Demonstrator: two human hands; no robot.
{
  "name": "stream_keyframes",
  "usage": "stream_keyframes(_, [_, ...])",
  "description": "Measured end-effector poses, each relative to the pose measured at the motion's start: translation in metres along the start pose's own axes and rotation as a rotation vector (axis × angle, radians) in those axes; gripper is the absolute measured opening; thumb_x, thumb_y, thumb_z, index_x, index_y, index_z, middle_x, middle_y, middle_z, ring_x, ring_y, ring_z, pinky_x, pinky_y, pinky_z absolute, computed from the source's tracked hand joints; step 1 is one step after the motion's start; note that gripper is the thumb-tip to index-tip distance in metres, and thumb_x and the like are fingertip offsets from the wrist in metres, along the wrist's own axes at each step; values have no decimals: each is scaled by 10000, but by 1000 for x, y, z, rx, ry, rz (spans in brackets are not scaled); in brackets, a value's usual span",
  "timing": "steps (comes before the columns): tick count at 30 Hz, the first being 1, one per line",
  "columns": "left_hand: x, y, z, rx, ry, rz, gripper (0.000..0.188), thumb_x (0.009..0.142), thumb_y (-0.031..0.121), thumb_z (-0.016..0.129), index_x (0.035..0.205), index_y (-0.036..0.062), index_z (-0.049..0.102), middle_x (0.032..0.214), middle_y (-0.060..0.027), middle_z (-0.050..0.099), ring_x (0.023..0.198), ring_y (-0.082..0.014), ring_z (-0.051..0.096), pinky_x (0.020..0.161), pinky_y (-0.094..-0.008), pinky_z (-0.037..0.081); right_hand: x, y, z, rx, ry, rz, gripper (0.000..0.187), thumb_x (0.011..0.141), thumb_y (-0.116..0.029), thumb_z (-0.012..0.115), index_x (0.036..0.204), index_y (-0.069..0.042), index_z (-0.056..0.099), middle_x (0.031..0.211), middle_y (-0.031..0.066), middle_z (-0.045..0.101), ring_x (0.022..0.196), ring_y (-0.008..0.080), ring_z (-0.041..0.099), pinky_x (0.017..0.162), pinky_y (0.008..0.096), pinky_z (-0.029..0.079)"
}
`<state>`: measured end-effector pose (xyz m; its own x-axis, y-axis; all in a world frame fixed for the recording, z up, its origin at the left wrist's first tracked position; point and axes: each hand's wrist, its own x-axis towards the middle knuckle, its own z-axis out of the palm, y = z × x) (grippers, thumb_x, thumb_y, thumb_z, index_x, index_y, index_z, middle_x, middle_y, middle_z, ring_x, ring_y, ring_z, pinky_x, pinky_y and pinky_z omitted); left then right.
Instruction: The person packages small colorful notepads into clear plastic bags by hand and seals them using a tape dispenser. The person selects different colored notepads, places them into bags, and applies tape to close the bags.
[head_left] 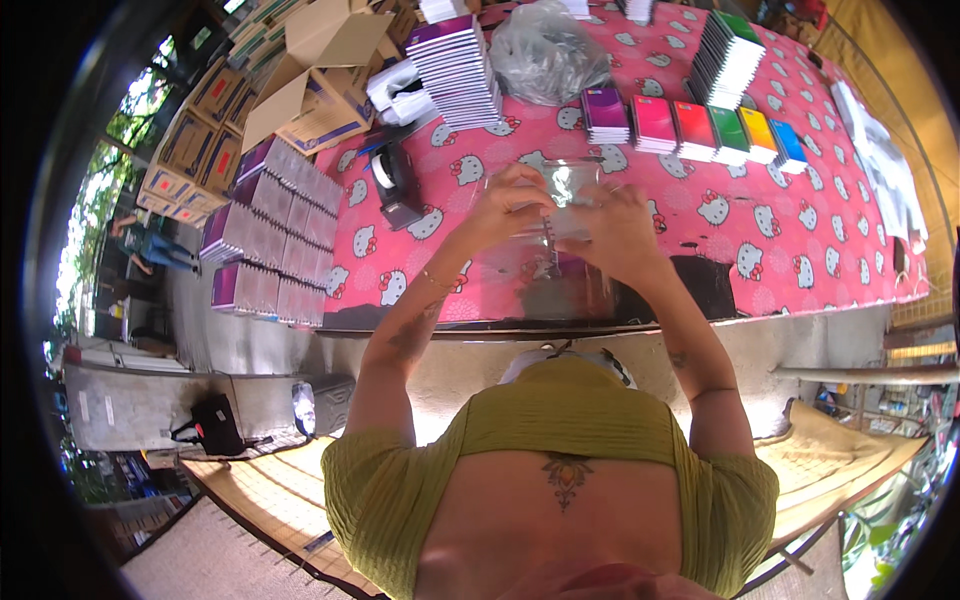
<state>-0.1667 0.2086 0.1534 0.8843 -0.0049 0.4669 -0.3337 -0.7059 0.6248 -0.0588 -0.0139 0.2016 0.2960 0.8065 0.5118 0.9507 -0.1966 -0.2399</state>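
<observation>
In front of me, at the table's near edge, lies a clear, shiny plastic wrap (590,290), with a dark spiral binding (549,235) and a purple patch showing at its middle. My left hand (515,205) is closed, its bent fingers pinching the plastic near the top of the binding. Across from it, my right hand (622,228) curls its fingers over the plastic's right side, the thumb pointing toward the binding. Glare hides the exact edges of the plastic and what the right fingertips hold.
A black tape dispenser (393,185) stands left of my hands. Purple notebook stacks (455,75) rise behind it, with more wrapped stacks (275,235) at the left edge. Coloured notebooks (692,130) line the back right, near a crumpled plastic bag (548,55). Cardboard boxes (325,95) sit far left.
</observation>
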Motion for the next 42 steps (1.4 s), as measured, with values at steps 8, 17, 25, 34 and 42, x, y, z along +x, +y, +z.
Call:
stream_keyframes(8, [30, 8, 21, 130, -64, 52, 184, 801, 106, 762, 968, 183, 765, 1503, -107, 370, 1370, -317, 332, 1127, -435, 273, -59, 70, 59, 337, -102, -185, 563, 659, -265, 857, 1160, -135, 635, 1409, 66, 472, 1292, 305, 453, 1063, 463, 352])
stream_keyframes(17, [51, -3, 85, 148, 256, -178, 498, 773, 260, 816, 1217, 109, 652, 1483, -228, 341, 1311, -366, 429, 1048, -481, 386, -62, 68, 74, 550, -38, -97, 418, 768, -251, 795, 1134, -83, 684, 1524, 189, 266, 1309, 360, 421, 1065, 455, 383])
stream_keyframes(25, [7, -32, 55, -621, -105, -813, 549, 889, 268, 743, 1342, 28, 548, 1294, -114, 553, 1115, -151, 563, 930, -299, 457, -16, 100, 100, 1229, -322, 538, 458, 871, -330, 732, 1220, -70, 587, 1166, 97, 578, 1139, 206, 526, 961, 350, 420])
stream_keyframes(34, [1, 21, 52, 259, -18, -53, 403, 874, 252, 729, 1210, 39, 662, 1181, -101, 643, 1066, -175, 596, 828, -322, 505, -31, 78, 45, 806, -248, 5, 551, 823, -208, 753, 1318, -97, 540, 1398, 138, 501, 1293, 294, 488, 1120, 429, 336])
stream_keyframes(42, [4, 32, 58, 160, 41, -289, 249, 848, 211, 719, 1038, 53, 692, 951, -125, 689, 867, -280, 649, 756, -395, 527, -45, 61, 81, 890, -6, 208, 555, 766, -70, 719, 1291, -86, 539, 1146, 156, 673, 1145, 361, 595, 993, 437, 450])
